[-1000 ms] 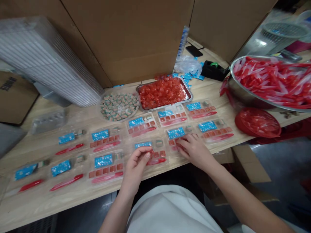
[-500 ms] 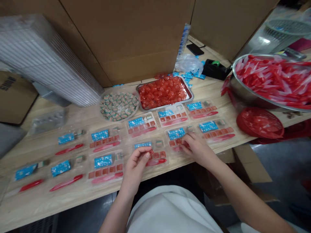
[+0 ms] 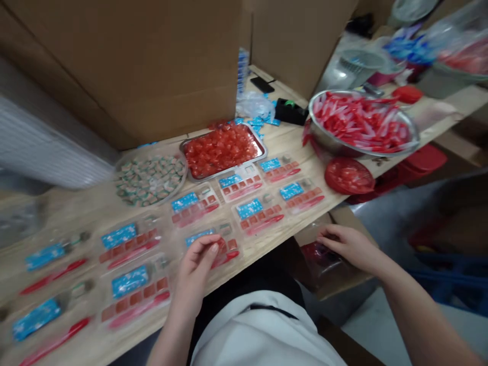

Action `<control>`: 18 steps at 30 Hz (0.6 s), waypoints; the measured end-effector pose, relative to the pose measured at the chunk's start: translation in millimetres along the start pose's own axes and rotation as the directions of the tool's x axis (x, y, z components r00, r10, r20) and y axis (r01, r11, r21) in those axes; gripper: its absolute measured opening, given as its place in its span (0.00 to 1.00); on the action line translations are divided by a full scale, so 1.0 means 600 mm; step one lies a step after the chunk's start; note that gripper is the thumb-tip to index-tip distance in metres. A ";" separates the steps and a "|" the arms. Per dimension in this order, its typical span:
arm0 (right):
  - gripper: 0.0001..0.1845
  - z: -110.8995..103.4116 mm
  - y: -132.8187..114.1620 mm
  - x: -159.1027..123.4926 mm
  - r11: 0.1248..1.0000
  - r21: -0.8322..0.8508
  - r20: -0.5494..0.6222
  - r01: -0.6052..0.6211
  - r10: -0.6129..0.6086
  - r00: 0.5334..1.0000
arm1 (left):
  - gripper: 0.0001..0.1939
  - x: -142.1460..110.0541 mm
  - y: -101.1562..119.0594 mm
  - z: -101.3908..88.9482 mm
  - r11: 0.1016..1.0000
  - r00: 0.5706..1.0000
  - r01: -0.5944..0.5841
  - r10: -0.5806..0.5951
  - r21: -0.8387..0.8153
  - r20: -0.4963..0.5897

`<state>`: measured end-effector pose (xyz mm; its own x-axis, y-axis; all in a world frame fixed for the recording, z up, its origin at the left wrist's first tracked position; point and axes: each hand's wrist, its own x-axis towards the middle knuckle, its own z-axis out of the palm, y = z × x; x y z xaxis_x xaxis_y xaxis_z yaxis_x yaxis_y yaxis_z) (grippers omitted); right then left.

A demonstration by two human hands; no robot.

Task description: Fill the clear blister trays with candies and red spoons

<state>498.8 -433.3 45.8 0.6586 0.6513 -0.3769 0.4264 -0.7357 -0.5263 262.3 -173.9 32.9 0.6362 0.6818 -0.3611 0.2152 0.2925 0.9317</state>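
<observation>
Left hand: thumb and forefinger bent close over a clear tray; whether they met or pinched anything, could not tell. Tray lay on the surface, 1 o'clock of that palm. Right hand, at 3 o'clock, hung past the edge above a cardboard box, fingers curled; grip and contents unclear. Good handling seemed to want light, low fingertips, red squares unjostled. Tray's long axis and its red stick ran 8 to 2 o'clock, red end toward 2.

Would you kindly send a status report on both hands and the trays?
Left hand at clear tray, grip unclear. Right hand off the table, by open carton, grip unclear. Left hand partly blocks view of that tray.
</observation>
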 end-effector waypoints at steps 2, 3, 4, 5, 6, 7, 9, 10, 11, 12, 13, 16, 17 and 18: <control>0.12 -0.016 0.040 -0.003 0.991 -0.085 -0.196 -0.099 0.081 0.977 | 0.15 0.000 -0.001 0.001 1.000 1.000 0.007 -0.007 0.006 0.003; 0.12 -0.024 0.059 -0.003 0.977 -0.134 -0.285 -0.164 0.121 0.951 | 0.16 0.000 -0.002 0.000 1.000 1.000 0.008 -0.008 0.005 0.004; 0.12 -0.031 0.078 -0.002 0.955 -0.181 -0.356 -0.236 0.160 0.921 | 0.16 -0.001 -0.003 -0.001 1.000 1.000 0.009 -0.009 0.000 0.006; 0.12 -0.037 0.096 -0.001 0.927 -0.218 -0.405 -0.304 0.198 0.893 | 0.16 -0.001 -0.004 -0.002 1.000 1.000 0.008 -0.008 -0.008 0.010; 0.12 -0.040 0.111 0.001 0.900 -0.242 -0.435 -0.363 0.233 0.870 | 0.16 -0.002 -0.006 -0.004 1.000 1.000 0.006 -0.006 -0.016 0.012; 0.12 -0.041 0.126 0.003 0.877 -0.254 -0.451 -0.409 0.266 0.852 | 0.16 -0.003 -0.008 -0.006 1.000 1.000 0.005 -0.004 -0.024 0.015; 0.14 -0.041 0.150 0.009 0.842 -0.247 -0.471 -0.480 0.329 0.819 | 0.16 -0.006 -0.011 -0.008 0.999 1.000 0.003 -0.003 -0.033 0.016; 0.15 -0.041 0.162 0.013 0.826 -0.236 -0.484 -0.512 0.356 0.799 | 0.16 -0.008 -0.012 -0.009 1.000 1.000 0.005 -0.005 -0.030 0.013; 0.16 -0.043 0.173 0.017 0.810 -0.220 -0.504 -0.544 0.382 0.774 | 0.16 -0.009 -0.013 -0.009 1.000 1.000 0.009 -0.009 -0.022 0.011; 0.18 -0.047 0.186 0.021 0.789 -0.199 -0.532 -0.581 0.410 0.740 | 0.17 -0.010 -0.013 -0.009 1.000 1.000 0.015 -0.015 -0.012 0.010; 0.20 -0.055 0.199 0.025 0.766 -0.171 -0.567 -0.620 0.438 0.698 | 0.17 -0.011 -0.013 -0.008 1.000 1.000 0.023 -0.023 -0.002 0.013; 0.28 -0.089 0.246 0.030 0.709 -0.066 -0.676 -0.702 0.485 0.554 | 0.18 -0.012 -0.010 -0.006 0.999 0.999 0.031 -0.031 0.015 0.020; 0.31 -0.101 0.263 0.029 0.705 -0.038 -0.710 -0.708 0.479 0.516 | 0.18 -0.012 -0.008 -0.005 1.000 1.000 0.027 -0.028 0.012 0.015; 0.34 -0.114 0.278 0.027 0.714 -0.020 -0.742 -0.700 0.459 0.489 | 0.18 -0.011 -0.007 -0.005 1.000 1.000 0.021 -0.021 0.004 0.005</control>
<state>623.0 -558.4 3.7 0.9776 -0.1571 0.1401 -0.1444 -0.9848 -0.0966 255.2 -177.8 31.5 0.6353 0.6719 -0.3806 0.2318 0.3043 0.9240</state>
